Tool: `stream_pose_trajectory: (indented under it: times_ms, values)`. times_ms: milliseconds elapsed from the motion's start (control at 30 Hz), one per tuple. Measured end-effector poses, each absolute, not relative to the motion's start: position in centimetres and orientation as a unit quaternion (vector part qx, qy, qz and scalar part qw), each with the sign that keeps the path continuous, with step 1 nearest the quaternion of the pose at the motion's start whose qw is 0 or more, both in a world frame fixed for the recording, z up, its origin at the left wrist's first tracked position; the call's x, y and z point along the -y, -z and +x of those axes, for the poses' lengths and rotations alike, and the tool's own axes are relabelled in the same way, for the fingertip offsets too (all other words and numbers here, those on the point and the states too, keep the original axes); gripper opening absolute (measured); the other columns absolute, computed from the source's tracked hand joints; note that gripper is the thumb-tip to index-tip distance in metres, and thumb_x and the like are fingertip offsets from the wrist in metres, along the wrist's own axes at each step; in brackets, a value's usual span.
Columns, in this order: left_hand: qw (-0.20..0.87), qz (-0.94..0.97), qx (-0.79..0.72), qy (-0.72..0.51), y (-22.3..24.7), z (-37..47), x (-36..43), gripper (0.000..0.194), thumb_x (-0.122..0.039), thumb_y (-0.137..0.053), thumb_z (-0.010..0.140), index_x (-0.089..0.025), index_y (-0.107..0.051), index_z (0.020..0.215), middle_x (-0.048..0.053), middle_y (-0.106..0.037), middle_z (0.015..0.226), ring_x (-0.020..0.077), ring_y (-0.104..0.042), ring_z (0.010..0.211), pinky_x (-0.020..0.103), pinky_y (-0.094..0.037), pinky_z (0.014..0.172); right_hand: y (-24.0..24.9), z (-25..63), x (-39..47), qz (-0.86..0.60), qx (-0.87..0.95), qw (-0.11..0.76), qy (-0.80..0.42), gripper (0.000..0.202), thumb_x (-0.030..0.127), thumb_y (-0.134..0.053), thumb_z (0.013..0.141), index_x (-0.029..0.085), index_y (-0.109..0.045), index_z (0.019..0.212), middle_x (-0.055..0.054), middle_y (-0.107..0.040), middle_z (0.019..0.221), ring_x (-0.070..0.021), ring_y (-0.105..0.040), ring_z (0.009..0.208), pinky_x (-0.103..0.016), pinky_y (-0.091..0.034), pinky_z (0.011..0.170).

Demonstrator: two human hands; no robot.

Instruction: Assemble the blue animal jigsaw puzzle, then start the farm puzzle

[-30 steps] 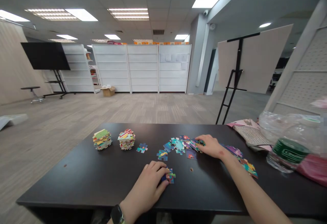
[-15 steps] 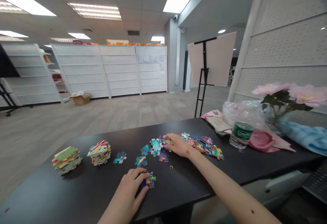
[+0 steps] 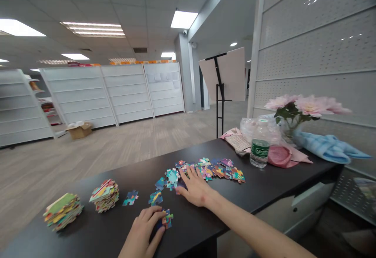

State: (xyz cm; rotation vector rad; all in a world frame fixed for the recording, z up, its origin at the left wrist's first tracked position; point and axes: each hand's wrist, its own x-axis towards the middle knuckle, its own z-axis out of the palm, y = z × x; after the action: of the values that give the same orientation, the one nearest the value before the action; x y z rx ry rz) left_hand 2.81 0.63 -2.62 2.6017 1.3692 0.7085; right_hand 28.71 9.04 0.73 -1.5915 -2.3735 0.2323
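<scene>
My left hand (image 3: pixel 143 230) rests on the dark table with its thumb and fingers around a small colourful jigsaw piece (image 3: pixel 168 218); part of it is under the fingers. My right hand (image 3: pixel 194 185) lies over the loose pieces with its fingers spread, hiding some of them. Just left of it is a light teal jigsaw piece (image 3: pixel 172 178). Nearer my left hand lie a blue and yellow jigsaw piece (image 3: pixel 155 198) and a dark blue one (image 3: pixel 131 198). Beyond my right hand, a spread of overlapping jigsaw pieces (image 3: pixel 219 170) runs to the right.
Two stacks of jigsaw pieces, one near the left edge (image 3: pixel 63 211) and one beside it (image 3: pixel 105 196), stand on the table (image 3: pixel 123 177). At right are a water bottle (image 3: pixel 259 148), pink wrapping (image 3: pixel 279 156), a blue cloth (image 3: pixel 326 147) and pink flowers (image 3: pixel 311 105).
The camera view has turned to the right. My right hand has spread its fingers and now covers a dark piece that showed before. My left hand stays at its piece.
</scene>
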Motion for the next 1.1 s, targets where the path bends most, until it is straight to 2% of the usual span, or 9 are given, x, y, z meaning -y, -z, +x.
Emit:
stream_pose_trajectory:
  times_ms: [200, 333, 467, 600, 700, 767, 833, 933, 1100]
  values:
    - [0.067, 0.864, -0.446, -0.225, 2.9, 2.6, -1.0, 0.029, -0.041, -0.051, 0.096, -0.031, -0.066, 0.118, 0.008, -0.064, 0.124, 0.0258, -0.061, 0.113, 0.038, -0.054, 0.091, -0.8, 32.1, -6.9, -0.721, 0.681, 0.129, -0.009, 0.084, 0.066, -0.03, 0.094, 0.005, -0.031, 0.152, -0.024, -0.024, 0.158, -0.0401, -0.017, 0.148, -0.056, -0.01, 0.118]
    - [0.093, 0.856, -0.464, -0.206, 2.1, 2.9, -0.6, 0.029, -0.04, -0.05, 0.096, -0.031, -0.066, 0.118, 0.009, -0.063, 0.126, 0.0267, -0.059, 0.115, 0.04, -0.053, 0.092, 0.6, 34.4, -3.8, -0.709, 0.697, 0.105, -0.015, 0.083, 0.069, -0.029, 0.093, 0.011, -0.031, 0.153, -0.019, -0.026, 0.159, -0.0366, -0.02, 0.148, -0.055, -0.013, 0.119]
    - [0.11, 0.843, -0.486, -0.203, 1.0, 3.4, 0.1, 0.028, -0.038, -0.05, 0.096, -0.031, -0.066, 0.118, 0.008, -0.062, 0.128, 0.0267, -0.058, 0.117, 0.041, -0.05, 0.094, 1.3, 35.6, -0.7, -0.677, 0.725, 0.121, -0.035, 0.08, 0.07, -0.028, 0.092, 0.016, -0.042, 0.149, -0.014, -0.029, 0.159, -0.0341, -0.019, 0.149, -0.055, -0.013, 0.12]
    - [0.118, 0.838, -0.487, -0.215, 0.4, 3.7, 0.5, 0.026, -0.035, -0.052, 0.095, -0.03, -0.066, 0.117, 0.007, -0.062, 0.126, 0.0255, -0.058, 0.116, 0.038, -0.05, 0.094, 1.4, 37.2, -0.5, -0.643, 0.749, 0.15, -0.057, 0.06, 0.06, -0.037, 0.094, 0.017, -0.061, 0.128, -0.013, -0.038, 0.155, -0.0307, -0.026, 0.147, -0.052, -0.019, 0.121]
    - [0.128, 0.834, -0.491, -0.217, 0.0, 3.9, 0.7, 0.026, -0.033, -0.053, 0.095, -0.03, -0.066, 0.116, 0.006, -0.062, 0.126, 0.0251, -0.057, 0.116, 0.038, -0.049, 0.094, 1.0, 38.6, -2.1, -0.634, 0.749, 0.178, -0.071, 0.041, 0.05, -0.045, 0.091, 0.019, -0.065, 0.11, -0.013, -0.043, 0.152, -0.0301, -0.029, 0.146, -0.05, -0.023, 0.12]
    - [0.132, 0.83, -0.497, -0.217, -0.4, 4.0, 0.9, 0.025, -0.032, -0.052, 0.095, -0.029, -0.066, 0.115, 0.006, -0.062, 0.126, 0.0252, -0.056, 0.117, 0.039, -0.048, 0.095, 0.6, 39.6, -3.7, -0.626, 0.75, 0.195, -0.086, 0.043, 0.047, -0.052, 0.086, 0.018, -0.061, 0.117, -0.015, -0.044, 0.151, -0.0306, -0.033, 0.144, -0.05, -0.024, 0.12]
    - [0.135, 0.827, -0.502, -0.214, -0.7, 4.1, 1.1, 0.024, -0.031, -0.052, 0.095, -0.029, -0.066, 0.114, 0.006, -0.061, 0.126, 0.0253, -0.056, 0.117, 0.039, -0.046, 0.096, 0.2, 40.6, -5.2, -0.614, 0.754, 0.212, -0.097, 0.06, 0.042, -0.056, 0.081, 0.017, -0.05, 0.135, -0.015, -0.041, 0.153, -0.0297, -0.038, 0.142, -0.047, -0.026, 0.119]
    - [0.138, 0.827, -0.502, -0.214, -1.0, 4.1, 1.4, 0.024, -0.03, -0.051, 0.096, -0.029, -0.065, 0.115, 0.006, -0.061, 0.126, 0.0245, -0.055, 0.116, 0.039, -0.046, 0.095, -0.1, 41.6, -6.8, -0.603, 0.761, 0.223, -0.088, 0.077, 0.039, -0.055, 0.08, 0.014, -0.033, 0.15, -0.015, -0.034, 0.157, -0.0272, -0.032, 0.145, -0.042, -0.026, 0.119]
    - [0.14, 0.823, -0.501, -0.229, -0.6, 4.1, 1.3, 0.024, -0.03, -0.051, 0.096, -0.031, -0.064, 0.115, 0.004, -0.06, 0.127, 0.0238, -0.054, 0.118, 0.039, -0.044, 0.098, -0.9, 39.8, -5.7, -0.574, 0.804, 0.134, -0.079, 0.065, 0.051, -0.044, 0.094, 0.021, -0.037, 0.151, -0.01, -0.031, 0.159, -0.0295, -0.017, 0.15, -0.053, -0.009, 0.122]
